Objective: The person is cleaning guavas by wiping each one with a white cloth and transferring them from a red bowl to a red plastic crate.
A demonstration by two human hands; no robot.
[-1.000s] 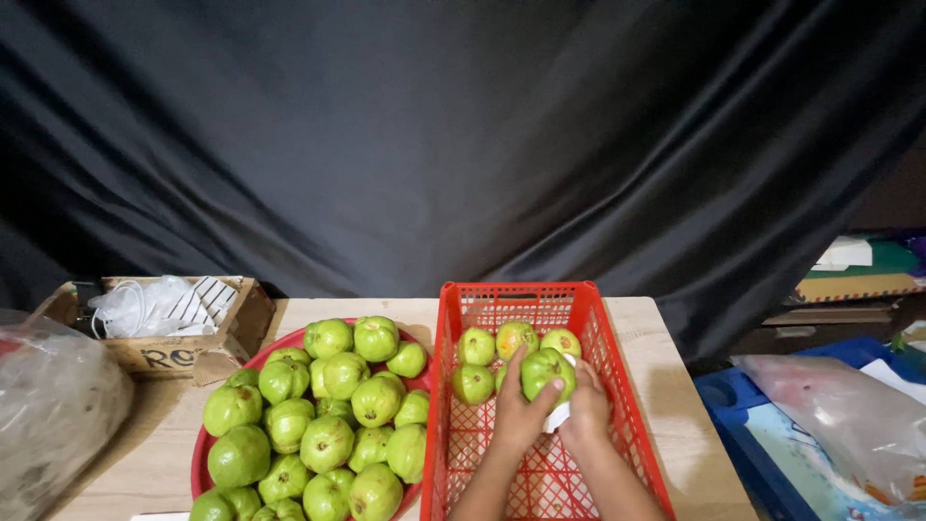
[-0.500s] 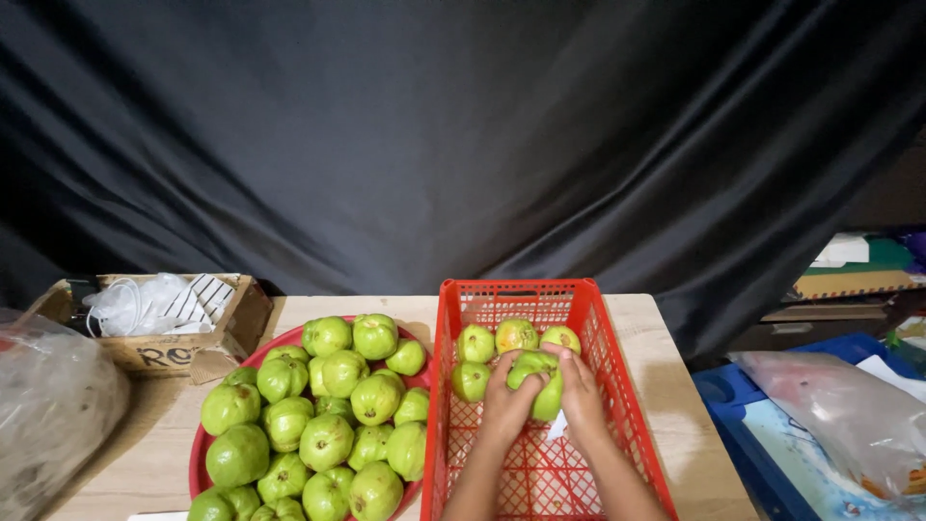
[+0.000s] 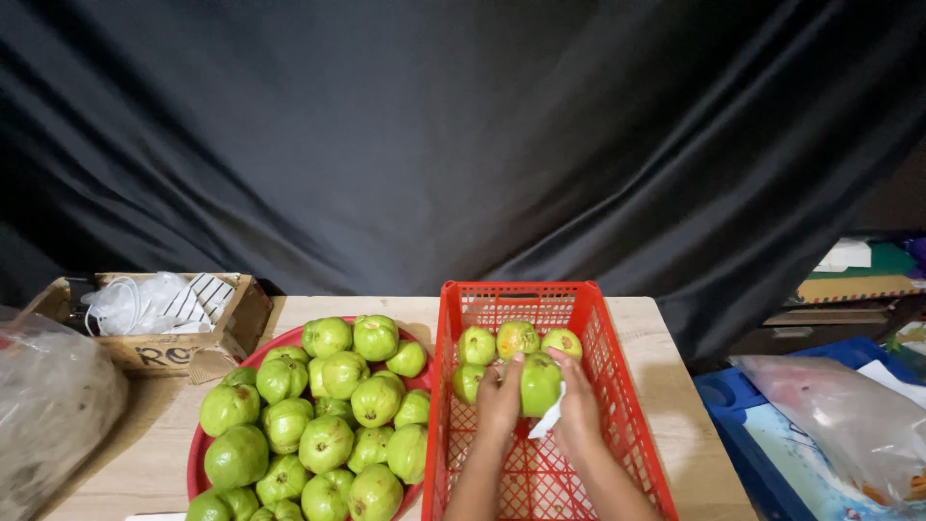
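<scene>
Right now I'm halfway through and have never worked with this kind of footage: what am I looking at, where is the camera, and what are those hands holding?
There is no machine here. The picture comes from one camera worn on a person's head, looking down at their two bare hands. The left hand and the right hand are together inside a red plastic crate, holding one green guava between them. The right hand also has a small piece of white cloth or paper against the fruit; I cannot tell which it is. Four more guavas lie along the crate's far end. Left of the crate, a round red tray is heaped with green guavas. Both stand on a light wooden table. At far left sit a cardboard box of white wrappers and a clear plastic bag. A black curtain hangs behind.
</scene>
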